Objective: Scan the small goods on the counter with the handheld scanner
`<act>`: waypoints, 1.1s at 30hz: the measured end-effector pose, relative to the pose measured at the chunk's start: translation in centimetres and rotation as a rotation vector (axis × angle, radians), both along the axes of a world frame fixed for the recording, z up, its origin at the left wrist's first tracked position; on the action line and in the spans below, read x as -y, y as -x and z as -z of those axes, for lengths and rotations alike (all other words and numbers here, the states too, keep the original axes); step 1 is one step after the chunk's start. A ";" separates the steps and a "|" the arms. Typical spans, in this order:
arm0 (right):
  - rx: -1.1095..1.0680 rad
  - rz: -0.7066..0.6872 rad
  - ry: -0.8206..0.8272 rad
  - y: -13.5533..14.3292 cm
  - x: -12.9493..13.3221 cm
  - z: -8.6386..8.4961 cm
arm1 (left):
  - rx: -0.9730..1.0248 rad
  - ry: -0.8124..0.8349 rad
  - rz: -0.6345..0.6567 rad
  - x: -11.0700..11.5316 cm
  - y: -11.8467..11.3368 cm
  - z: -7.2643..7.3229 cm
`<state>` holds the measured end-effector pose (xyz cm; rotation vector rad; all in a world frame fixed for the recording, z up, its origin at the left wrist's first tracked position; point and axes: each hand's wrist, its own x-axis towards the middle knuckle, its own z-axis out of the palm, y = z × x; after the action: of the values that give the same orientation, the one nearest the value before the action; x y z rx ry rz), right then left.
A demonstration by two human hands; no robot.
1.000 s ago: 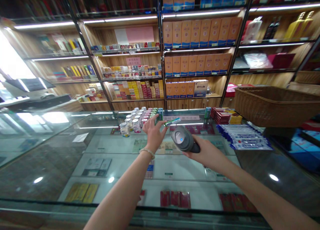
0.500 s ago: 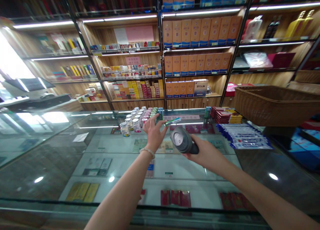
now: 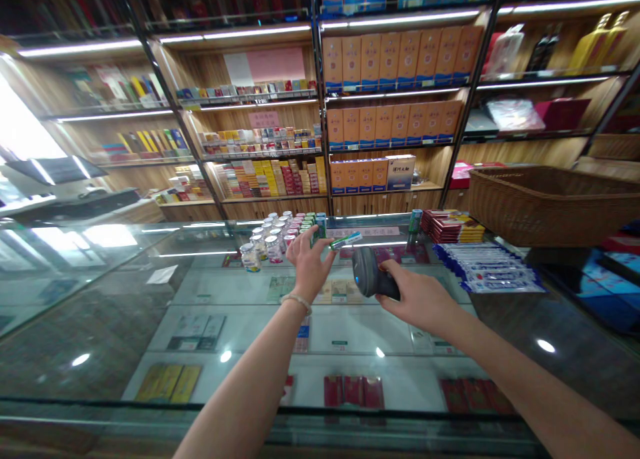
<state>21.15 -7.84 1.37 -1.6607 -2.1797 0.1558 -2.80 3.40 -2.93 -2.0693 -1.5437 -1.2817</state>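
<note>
Between the thumb and fingers of my left hand (image 3: 309, 262) is a slim green and white packet (image 3: 346, 240), tilted up to the right above the glass counter. My right hand (image 3: 417, 296) grips a dark grey barcode scanner (image 3: 367, 272) by its handle. A small blue light shows on the scanner's body, and its head stands close below the packet. Just behind my left hand, small clear jars (image 3: 274, 248) with white lids stand in rows beside pink and green containers.
The glass display counter (image 3: 240, 326) spans the view, with boxes on its inner shelves. At the right lie blue and white packets (image 3: 490, 269), stacked red packs (image 3: 445, 227) and a wicker basket (image 3: 545, 209). Shelves of orange boxes (image 3: 390, 60) rise behind.
My right hand has turned the scanner, so its round end no longer faces me and its blue light shows. My left hand keeps the packet in nearly the same place.
</note>
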 end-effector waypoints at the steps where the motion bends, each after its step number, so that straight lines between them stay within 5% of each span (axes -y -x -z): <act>1: 0.025 0.011 -0.028 -0.2 -0.2 0.2 | -0.003 0.000 -0.006 0.0 0.0 0.0; 18: 0.314 -0.009 -0.084 -0.3 -1.5 1.6 | 0.020 -0.009 0.029 -0.2 -0.1 -0.1; 33: 0.345 -0.025 -0.071 -0.1 -1.6 2.6 | 0.010 -0.018 0.031 -0.3 -0.1 -0.1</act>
<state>21.22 -6.21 -1.28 -1.7250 -2.4207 -0.2155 -2.68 3.68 -2.82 -2.0871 -1.5037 -1.3141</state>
